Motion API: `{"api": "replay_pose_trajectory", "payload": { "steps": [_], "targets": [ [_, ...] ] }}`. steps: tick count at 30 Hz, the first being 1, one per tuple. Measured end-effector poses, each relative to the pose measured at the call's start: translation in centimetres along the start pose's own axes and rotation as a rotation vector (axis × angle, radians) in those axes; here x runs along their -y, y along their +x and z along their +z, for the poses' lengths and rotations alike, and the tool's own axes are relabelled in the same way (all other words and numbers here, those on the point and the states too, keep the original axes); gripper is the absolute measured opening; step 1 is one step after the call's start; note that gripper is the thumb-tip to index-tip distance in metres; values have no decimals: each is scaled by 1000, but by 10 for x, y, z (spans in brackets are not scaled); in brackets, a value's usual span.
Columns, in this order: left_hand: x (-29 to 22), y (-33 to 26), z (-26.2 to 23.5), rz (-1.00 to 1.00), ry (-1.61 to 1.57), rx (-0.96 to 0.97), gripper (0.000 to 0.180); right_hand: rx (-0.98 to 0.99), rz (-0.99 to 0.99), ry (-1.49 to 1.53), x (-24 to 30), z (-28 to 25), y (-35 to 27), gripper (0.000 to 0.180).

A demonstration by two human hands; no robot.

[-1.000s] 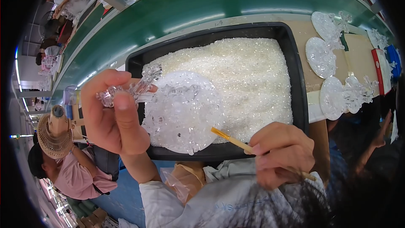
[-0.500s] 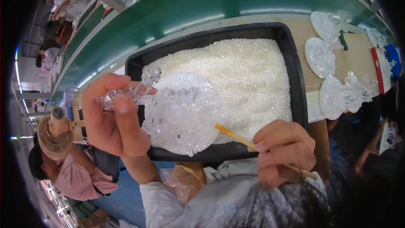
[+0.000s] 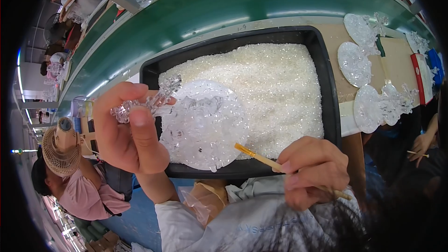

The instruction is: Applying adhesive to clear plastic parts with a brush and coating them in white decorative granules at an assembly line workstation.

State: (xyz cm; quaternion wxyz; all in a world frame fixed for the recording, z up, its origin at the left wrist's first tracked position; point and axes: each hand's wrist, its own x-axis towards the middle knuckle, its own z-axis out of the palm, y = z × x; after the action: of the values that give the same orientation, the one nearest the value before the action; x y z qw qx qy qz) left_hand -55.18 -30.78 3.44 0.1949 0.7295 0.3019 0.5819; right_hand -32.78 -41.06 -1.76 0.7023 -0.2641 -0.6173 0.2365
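Observation:
My left hand [image 3: 133,140] grips the branching stem of a clear ornament [image 3: 205,126], fingers and thumb wrapped round it. The ornament's round, frosted-looking disc is speckled with shiny bits and tilts over a black tray [image 3: 330,93] of sparkling white granules [image 3: 275,84]. My right hand [image 3: 317,170] pinches the wooden handle of a small paintbrush [image 3: 261,158]. The brush's yellowish tip is close to the lower right edge of the disc; whether it touches, I cannot tell.
Several similar clear ornaments [image 3: 354,65] lie on cardboard [image 3: 401,65] to the right, by a red-and-white item [image 3: 421,79]. A green surface [image 3: 280,0] runs behind the tray. One person with a fan [image 3: 63,144] sits left; another person's hand [image 3: 423,145] holds a thin stick at right.
The paintbrush tip has shifted slightly down and left along the disc's edge. My left hand and the ornament have moved a little right. Another person's hand has come into view at right.

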Motion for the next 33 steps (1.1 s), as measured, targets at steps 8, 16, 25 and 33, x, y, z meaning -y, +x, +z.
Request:
{"api": "replay_pose_trajectory", "payload": {
  "steps": [8,16,25,33],
  "targets": [
    [-3,-4,2,17,204,-93,29,4,-6,-35,1,3,-1,19],
    [-17,-12,13,67,401,-182,27,150,-95,-186,-2,2,-3,22],
    [-24,-16,22,124,376,-231,26,218,-93,-166,4,-3,-2,31],
    [-25,-15,24,137,389,-237,27,175,-91,-158,0,3,-3,28]
  ]
}}
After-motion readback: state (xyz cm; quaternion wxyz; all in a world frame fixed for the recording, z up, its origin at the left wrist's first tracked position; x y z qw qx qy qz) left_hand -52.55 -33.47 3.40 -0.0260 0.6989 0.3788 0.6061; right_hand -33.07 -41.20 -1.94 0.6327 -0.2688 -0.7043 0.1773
